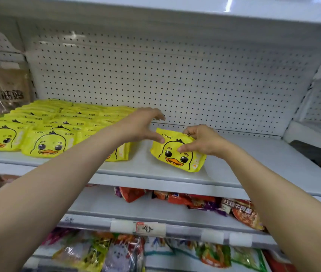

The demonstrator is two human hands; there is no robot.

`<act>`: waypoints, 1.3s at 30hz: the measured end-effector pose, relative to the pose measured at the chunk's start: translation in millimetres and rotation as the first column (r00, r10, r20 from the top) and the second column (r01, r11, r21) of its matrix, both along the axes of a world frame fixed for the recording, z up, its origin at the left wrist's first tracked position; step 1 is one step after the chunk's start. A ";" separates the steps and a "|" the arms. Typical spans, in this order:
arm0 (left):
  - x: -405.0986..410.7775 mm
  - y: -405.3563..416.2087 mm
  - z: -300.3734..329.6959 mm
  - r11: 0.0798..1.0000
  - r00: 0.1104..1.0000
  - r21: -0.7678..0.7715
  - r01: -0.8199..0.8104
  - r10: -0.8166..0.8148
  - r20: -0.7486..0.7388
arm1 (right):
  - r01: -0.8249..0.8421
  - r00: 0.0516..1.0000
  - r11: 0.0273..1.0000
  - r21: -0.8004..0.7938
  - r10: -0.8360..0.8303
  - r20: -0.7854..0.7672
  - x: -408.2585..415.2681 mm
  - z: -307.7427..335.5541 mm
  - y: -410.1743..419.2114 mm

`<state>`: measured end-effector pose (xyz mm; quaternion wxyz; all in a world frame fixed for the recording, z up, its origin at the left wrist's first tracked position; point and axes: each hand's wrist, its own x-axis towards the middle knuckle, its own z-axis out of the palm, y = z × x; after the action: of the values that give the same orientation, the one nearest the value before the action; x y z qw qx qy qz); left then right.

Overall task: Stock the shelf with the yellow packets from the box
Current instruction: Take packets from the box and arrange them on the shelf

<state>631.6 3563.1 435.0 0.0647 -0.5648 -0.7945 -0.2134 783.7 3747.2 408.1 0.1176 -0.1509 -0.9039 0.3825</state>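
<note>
Fingers (156, 112) of the left hand (138, 125) spread and loosely arched, holding nothing; thumb tip just at the top left corner of the packet (177, 154), contact hard to judge. Right hand (200, 139) grips that packet: thumb pressed on the duck's forehead, fingers curled over the top edge, their tips hidden behind the foil. Packet stands tilted on the shelf (155, 173), lower edge down, just below both hands.

Left of the fingers: rows (44, 132) of the same yellow duck packets lying flat and overlapping, front ones clear, back ones blurring together. Left forearm covers most of the nearest one in the third column; only its lower right corner shows. Far left, a brown bag (1, 91), cut off by the frame edge, print unreadable.

Behind the fingers: white pegboard (175, 75). Right of the right hand, bare shelf runs to a white side bracket (316, 114).

Below the hands: red and orange snack bags (195, 201) on the next shelf, partly screened by the right forearm. A price tag (146, 228) on the rail, digits hard to make out. Lowest tier: mixed bags (116, 252), blurred, cut by the bottom edge.
</note>
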 end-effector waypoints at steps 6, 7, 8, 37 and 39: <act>1.4 40.3 -1.8 0.991 0.994 -0.113 0.076 -0.065 0.092 | -0.069 0.998 0.997 0.027 0.070 -0.011 -6.1 -0.3 14.0; -2.2 44.1 -2.2 0.990 0.990 -0.111 0.085 -0.072 0.118 | -0.065 0.998 0.998 0.005 0.065 -0.024 -8.5 0.2 18.2; -6.0 47.7 -3.1 0.990 0.986 -0.104 0.100 -0.084 0.143 | -0.057 0.998 0.998 -0.010 0.057 -0.036 -11.0 0.5 22.6; -174.1 135.3 -9.0 0.973 0.963 -0.145 0.180 -0.144 0.227 | -0.019 0.987 1.000 0.009 0.021 -0.156 -155.6 -13.8 116.6; -181.2 135.4 -10.2 0.975 0.961 -0.130 0.179 -0.145 0.234 | -0.012 0.987 1.000 -0.010 0.010 -0.161 -161.2 -16.0 118.6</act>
<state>450.4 3698.5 424.7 -0.0853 -0.6036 -0.7616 -0.2197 622.5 3865.8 392.0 0.1873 -0.1151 -0.8902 0.3990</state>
